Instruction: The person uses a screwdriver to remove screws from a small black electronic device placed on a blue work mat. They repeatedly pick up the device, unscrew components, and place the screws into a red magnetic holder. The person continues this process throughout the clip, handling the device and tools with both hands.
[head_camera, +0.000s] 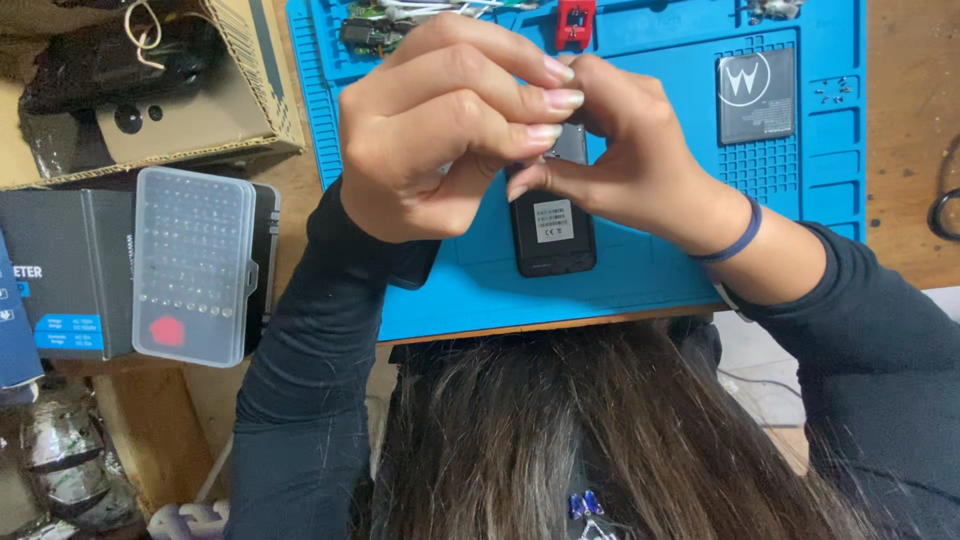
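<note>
Both hands meet over the blue mat (640, 270), above a small black phone (552, 225) lying back-up near the mat's near edge. The left hand (440, 130) has its fingers curled, tips pressed toward the right hand (620, 150), which pinches the phone's top end between thumb and fingers. Whether the left hand grips anything cannot be told. A flat black battery (756, 95) lies on the mat's far right part. Left of the mat, on the tabletop (905, 130), sits a clear bit case (192, 265) beside a cardboard box (140, 90).
</note>
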